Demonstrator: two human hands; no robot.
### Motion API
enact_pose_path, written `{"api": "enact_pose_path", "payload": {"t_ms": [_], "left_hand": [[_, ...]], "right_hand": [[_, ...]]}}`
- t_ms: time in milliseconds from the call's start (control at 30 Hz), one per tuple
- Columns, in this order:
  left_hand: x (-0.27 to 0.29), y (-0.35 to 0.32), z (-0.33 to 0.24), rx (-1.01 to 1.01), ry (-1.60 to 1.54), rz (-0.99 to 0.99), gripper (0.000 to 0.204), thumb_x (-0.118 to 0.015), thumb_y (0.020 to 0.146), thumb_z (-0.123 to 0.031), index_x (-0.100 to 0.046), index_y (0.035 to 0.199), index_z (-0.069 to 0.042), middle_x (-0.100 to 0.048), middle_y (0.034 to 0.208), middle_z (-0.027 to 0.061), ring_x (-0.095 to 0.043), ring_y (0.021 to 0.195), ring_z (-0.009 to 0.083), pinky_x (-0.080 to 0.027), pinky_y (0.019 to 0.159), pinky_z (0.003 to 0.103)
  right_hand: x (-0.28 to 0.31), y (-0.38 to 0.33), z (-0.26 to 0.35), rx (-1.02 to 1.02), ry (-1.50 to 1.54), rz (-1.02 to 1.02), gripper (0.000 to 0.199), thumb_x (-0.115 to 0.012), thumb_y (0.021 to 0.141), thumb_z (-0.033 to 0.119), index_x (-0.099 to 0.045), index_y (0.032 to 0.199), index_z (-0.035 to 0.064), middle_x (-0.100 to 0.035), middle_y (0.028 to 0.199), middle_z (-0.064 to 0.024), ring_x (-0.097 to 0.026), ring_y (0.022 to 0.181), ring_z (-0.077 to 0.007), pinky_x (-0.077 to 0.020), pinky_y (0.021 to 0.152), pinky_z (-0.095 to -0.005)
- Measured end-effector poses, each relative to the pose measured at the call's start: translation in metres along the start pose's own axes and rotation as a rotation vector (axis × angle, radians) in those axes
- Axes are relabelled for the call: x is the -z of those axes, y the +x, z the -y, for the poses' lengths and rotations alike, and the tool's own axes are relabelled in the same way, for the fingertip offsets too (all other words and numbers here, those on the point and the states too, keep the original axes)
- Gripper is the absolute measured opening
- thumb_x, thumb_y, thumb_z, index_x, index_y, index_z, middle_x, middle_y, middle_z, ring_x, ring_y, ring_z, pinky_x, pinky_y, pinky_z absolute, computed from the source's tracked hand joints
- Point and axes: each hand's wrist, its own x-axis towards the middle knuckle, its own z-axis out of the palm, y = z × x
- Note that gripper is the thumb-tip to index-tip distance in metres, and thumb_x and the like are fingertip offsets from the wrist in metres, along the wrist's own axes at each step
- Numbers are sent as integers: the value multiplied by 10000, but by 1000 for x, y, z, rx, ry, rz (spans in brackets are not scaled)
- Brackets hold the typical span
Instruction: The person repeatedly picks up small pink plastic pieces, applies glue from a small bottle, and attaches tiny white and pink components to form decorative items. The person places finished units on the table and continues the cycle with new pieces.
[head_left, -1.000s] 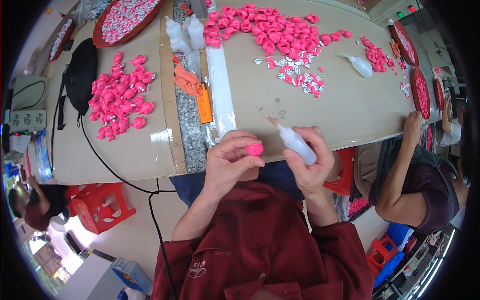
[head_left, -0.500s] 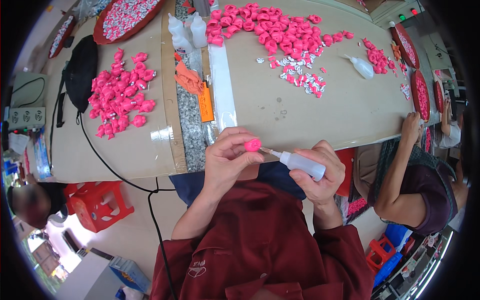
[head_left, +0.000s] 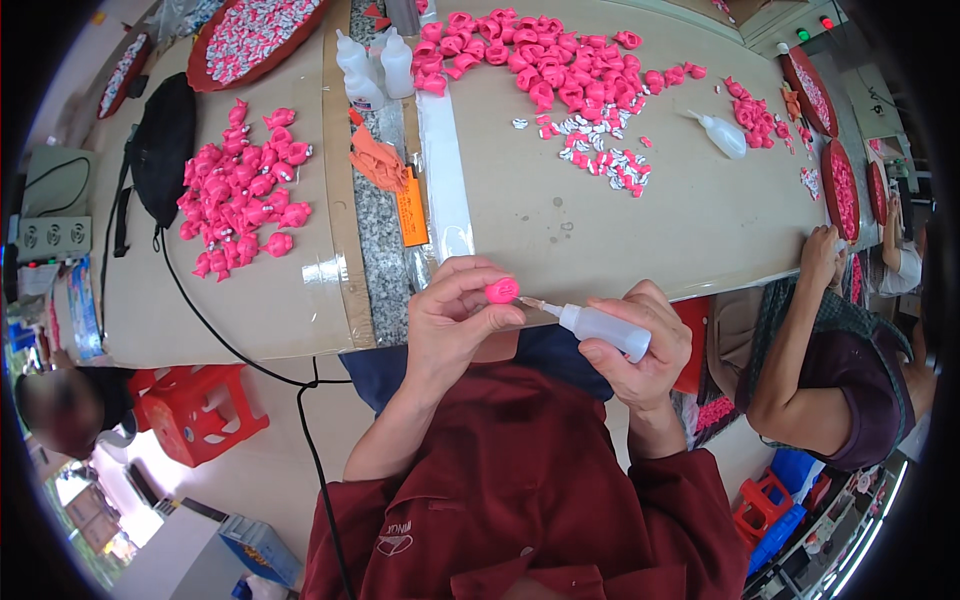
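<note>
Between the thumb and fingers of my left hand [head_left: 455, 310] is a small round pink plastic piece [head_left: 501, 291], held up in front of my chest. My right hand [head_left: 645, 345] is closed around a translucent squeeze bottle [head_left: 605, 330] lying nearly level. The bottle's thin nozzle points left, its tip at or very close to the pink piece; whether they touch I cannot tell. Past my hands, small white and pink pieces [head_left: 610, 160] are scattered on the table beside a heap of hollow pink parts [head_left: 570, 65].
Pink figures [head_left: 245, 190] are piled on the left of the table [head_left: 480, 190]. Several squeeze bottles [head_left: 397, 65], an orange cloth [head_left: 378, 160] and an orange box [head_left: 411, 212] stand or lie mid-table. A black cable [head_left: 210, 335] hangs off the near edge. A co-worker [head_left: 830, 370] sits at right.
The pink piece has turned slightly in my left hand and shifted a little left. My right hand and the bottle stay almost where they were.
</note>
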Motion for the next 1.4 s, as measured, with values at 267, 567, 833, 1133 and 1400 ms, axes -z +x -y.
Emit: {"api": "enact_pose_path", "payload": {"t_ms": [267, 567, 833, 1133, 1400], "left_hand": [[0, 1, 1, -43, 43, -4, 318, -683, 667, 110, -580, 961, 45, -482, 1027, 72, -597, 867, 172, -529, 740, 251], [1, 0, 0, 4, 13, -8, 297, -677, 678, 104, -580, 953, 47, -488, 1037, 70, -600, 866, 165, -529, 739, 249], [5, -4, -3, 200, -58, 6, 307, -641, 738, 78, -567, 1034, 43, -517, 1058, 80, -592, 901, 162, -503, 803, 261], [1, -10, 1, 227, -84, 44, 304, -641, 759, 45, -553, 1050, 34, -585, 977, 76, -609, 852, 156, -499, 771, 253], [-5, -7, 2, 259, -110, 40, 308, -656, 757, 7, -538, 1042, 21, -613, 904, 85, -617, 807, 166, -510, 721, 265]], "right_hand": [[0, 1, -2, 9, -23, -17, 347, -795, 576, 117, -649, 877, 24, -578, 594, -37, -454, 513, -146, -347, 456, -251], [5, -4, -4, -166, 146, 7, 372, -773, 613, 88, -624, 938, -12, -619, 757, -65, -517, 633, -144, -415, 562, -256], [-40, 22, -45, -353, 302, -80, 312, -635, 730, 15, -559, 1033, 9, -592, 960, -80, -551, 899, -176, -415, 812, -312], [-55, 31, -57, -266, 14, -61, 298, -669, 719, 111, -572, 996, 60, -588, 911, -58, -524, 859, -220, -354, 790, -325], [-43, 30, -54, -295, -43, -27, 312, -691, 708, 116, -567, 986, 49, -583, 903, -86, -539, 832, -236, -408, 769, -338]]}}
